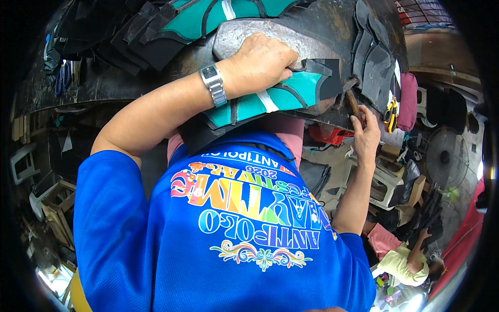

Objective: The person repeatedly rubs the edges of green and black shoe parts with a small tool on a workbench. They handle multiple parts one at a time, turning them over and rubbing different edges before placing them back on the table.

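My left hand (260, 62), with a metal watch on its wrist, rests across a worn grey slab (239, 36). Its fingers are curled down on the upper edge of a teal panel (304, 87), which has black strips, a white band and a black end flap (328, 83). The fingertips are partly hidden. To the right of the flap, a hammer (352, 102) with a wooden handle and dark metal head stands with its head up at the panel's end. My right hand (367, 125) holds the handle's lower end between thumb and fingers.
Another teal panel (200, 21) lies beyond the slab. Black cut pieces are stacked at the far left (150, 44) and right (374, 57). Yellow-handled scissors (391, 113) hang by the dark table's right edge. A fan (446, 158) and a seated person (403, 260) are farther right.
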Action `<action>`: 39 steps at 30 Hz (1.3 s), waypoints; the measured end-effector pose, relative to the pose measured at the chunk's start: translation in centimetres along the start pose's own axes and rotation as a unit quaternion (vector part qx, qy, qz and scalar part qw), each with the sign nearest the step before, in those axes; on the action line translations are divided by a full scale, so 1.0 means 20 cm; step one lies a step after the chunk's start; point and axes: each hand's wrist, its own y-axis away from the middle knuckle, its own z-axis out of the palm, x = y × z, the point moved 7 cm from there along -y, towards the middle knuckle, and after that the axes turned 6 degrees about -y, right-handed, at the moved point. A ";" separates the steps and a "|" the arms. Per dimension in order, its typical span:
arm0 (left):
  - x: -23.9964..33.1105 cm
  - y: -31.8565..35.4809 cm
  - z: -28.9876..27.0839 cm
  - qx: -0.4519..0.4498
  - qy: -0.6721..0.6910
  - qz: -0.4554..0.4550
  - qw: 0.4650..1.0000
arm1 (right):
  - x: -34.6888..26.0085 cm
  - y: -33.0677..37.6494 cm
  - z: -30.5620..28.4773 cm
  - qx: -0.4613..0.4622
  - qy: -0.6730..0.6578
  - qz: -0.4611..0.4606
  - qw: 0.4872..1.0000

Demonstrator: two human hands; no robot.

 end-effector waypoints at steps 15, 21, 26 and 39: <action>-0.01 0.01 0.02 0.017 0.098 0.056 0.994 | -0.69 -0.02 0.08 -0.051 -0.102 -0.143 0.983; -0.01 0.01 0.03 0.038 0.090 0.066 0.993 | -0.69 0.02 -0.06 -0.017 -0.373 -0.063 0.926; 0.00 -0.01 0.01 0.021 0.100 0.048 0.994 | -0.63 0.03 0.13 -0.132 -0.103 -0.035 0.985; -0.05 0.04 -0.05 -0.023 0.102 0.077 0.992 | -0.62 0.05 0.02 -0.008 -0.348 -0.006 0.937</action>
